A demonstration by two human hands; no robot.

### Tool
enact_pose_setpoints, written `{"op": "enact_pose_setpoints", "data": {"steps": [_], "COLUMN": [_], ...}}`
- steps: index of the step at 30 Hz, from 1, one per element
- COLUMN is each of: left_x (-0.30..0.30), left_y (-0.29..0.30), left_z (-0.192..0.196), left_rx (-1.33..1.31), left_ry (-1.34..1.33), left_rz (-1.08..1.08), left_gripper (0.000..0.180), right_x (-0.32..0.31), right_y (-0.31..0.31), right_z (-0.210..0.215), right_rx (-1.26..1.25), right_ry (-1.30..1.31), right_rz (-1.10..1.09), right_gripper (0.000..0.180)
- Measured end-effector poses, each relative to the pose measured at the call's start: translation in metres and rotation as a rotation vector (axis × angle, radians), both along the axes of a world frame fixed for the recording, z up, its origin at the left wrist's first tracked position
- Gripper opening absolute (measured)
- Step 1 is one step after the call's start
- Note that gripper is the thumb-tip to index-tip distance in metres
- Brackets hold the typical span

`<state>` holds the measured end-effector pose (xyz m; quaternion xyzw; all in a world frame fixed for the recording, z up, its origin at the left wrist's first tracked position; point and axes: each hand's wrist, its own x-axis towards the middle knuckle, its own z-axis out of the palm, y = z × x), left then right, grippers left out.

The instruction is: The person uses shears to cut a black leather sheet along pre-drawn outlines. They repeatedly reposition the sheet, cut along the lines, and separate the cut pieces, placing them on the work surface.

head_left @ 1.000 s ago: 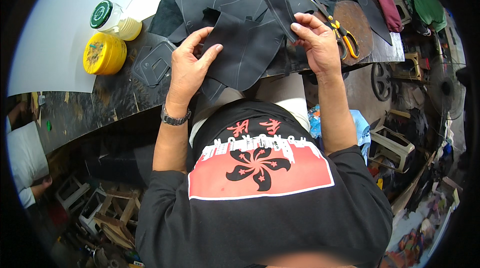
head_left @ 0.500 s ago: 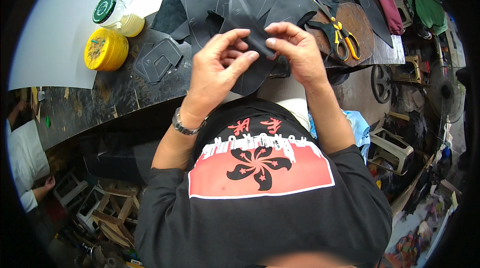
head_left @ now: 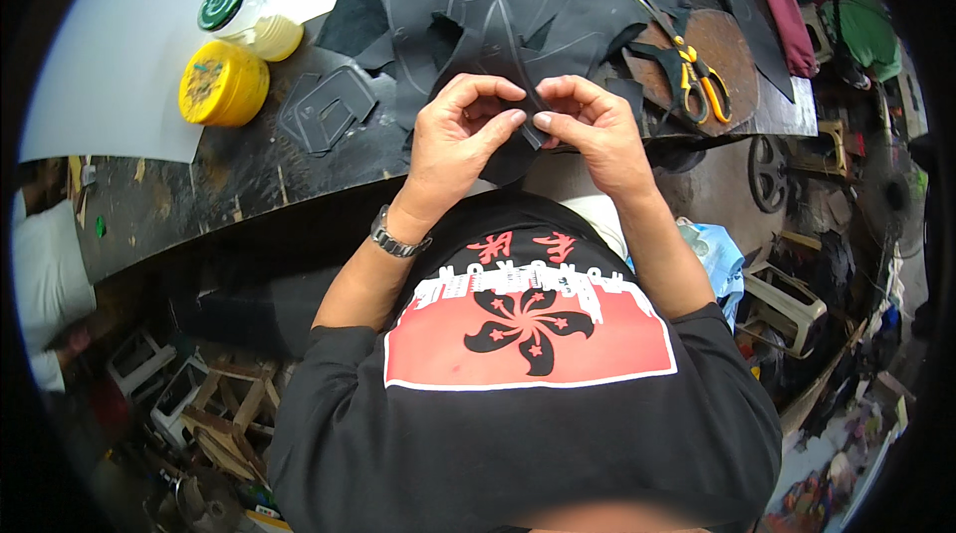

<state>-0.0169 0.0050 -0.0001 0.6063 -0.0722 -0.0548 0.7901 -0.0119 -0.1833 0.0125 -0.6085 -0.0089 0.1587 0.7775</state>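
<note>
Between my two hands is a narrow, pointed piece of black leather-like material (head_left: 516, 60), its tip away from me and a pale line along its edge. My left hand (head_left: 466, 130) pinches its left side between thumb and fingers. Close beside it, my right hand (head_left: 596, 134) pinches the right side. The fingertips of both hands almost meet, and the folded lower end of the piece shows just below them. Beneath lie more black sheets (head_left: 418, 20) with pale outlines drawn on them, stacked at the table's edge.
Scissors with yellow-and-black handles (head_left: 700, 85) rest on a round brown board (head_left: 737, 55) at right. To the left are cut black pieces (head_left: 324, 110), a yellow tub (head_left: 224, 85) and a green-lidded jar (head_left: 249, 20). Another person's pale clothing (head_left: 55, 274) shows at far left.
My hands have drawn closer together and moved slightly down on the piece, which now stands more upright and folded between them. The view has shifted slightly.
</note>
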Motion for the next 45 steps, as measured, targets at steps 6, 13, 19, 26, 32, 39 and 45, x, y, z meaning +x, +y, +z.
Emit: {"op": "enact_pose_setpoints", "data": {"steps": [6,13,19,26,32,39,45], "left_x": [-0.004,-0.019,-0.021,-0.016,-0.013,0.020,0.071], "left_y": [0.045,0.144,0.158,0.154,0.111,0.044,0.018], "left_z": [0.014,0.016,0.003,-0.005,0.014,0.044,0.026], "left_rx": [0.452,1.268,1.143,0.728,-0.029,-0.200,0.294], "left_ry": [-0.236,-0.002,0.107,0.041,-0.084,-0.122,-0.185], "left_rz": [0.200,0.606,0.563,0.549,0.344,0.186,0.137], "left_gripper": [0.025,0.051,0.041,0.022,0.017,0.020,0.027], "right_x": [0.001,0.005,0.009,0.008,0.003,0.013,0.015], "right_y": [0.003,0.003,0.018,0.014,0.007,-0.012,-0.029], "right_z": [-0.003,0.000,0.000,0.002,-0.003,-0.005,-0.006], "right_rx": [-0.042,-0.036,-0.028,-0.043,-0.003,0.160,0.186], "right_ry": [0.027,0.023,-0.011,-0.012,-0.027,-0.053,-0.036], "right_rz": [0.045,0.012,0.083,0.054,-0.057,-0.354,-0.375], "right_gripper": [0.021,0.021,0.020,0.021,0.021,0.020,0.017]}}
